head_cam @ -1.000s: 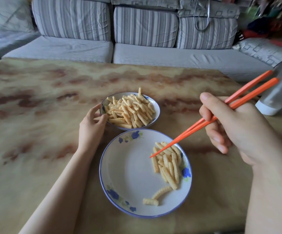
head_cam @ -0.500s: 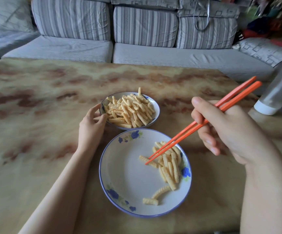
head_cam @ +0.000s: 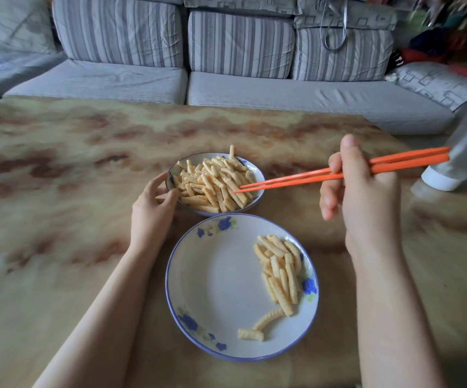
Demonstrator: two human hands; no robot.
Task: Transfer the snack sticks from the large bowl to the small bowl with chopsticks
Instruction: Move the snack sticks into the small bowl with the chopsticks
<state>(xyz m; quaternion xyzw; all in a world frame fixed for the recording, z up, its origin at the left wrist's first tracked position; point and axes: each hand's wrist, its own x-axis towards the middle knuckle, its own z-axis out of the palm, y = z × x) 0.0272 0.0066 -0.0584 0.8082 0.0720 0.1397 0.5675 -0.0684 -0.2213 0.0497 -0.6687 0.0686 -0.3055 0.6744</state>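
Note:
The large white bowl with blue flowers (head_cam: 212, 275) sits near me, with several ridged yellow snack sticks (head_cam: 281, 270) along its right side and two more by its front rim. Behind it stands the small bowl (head_cam: 257, 201), heaped with snack sticks (head_cam: 215, 183). My left hand (head_cam: 152, 211) holds the small bowl's left rim. My right hand (head_cam: 363, 197) grips a pair of orange chopsticks (head_cam: 338, 173). Their tips lie over the right side of the small bowl's heap, close together, with no stick clearly between them.
Both bowls stand on a marbled tan and brown table (head_cam: 59, 191). A clear plastic bottle with a white cap (head_cam: 461, 161) leans at the table's right edge. A grey striped sofa (head_cam: 226, 65) runs along the far side of the table.
My right hand lifted the chopsticks from the large bowl and swung them back over the small bowl. The stick pulled loose in the large bowl is gone from there. The left hand stayed.

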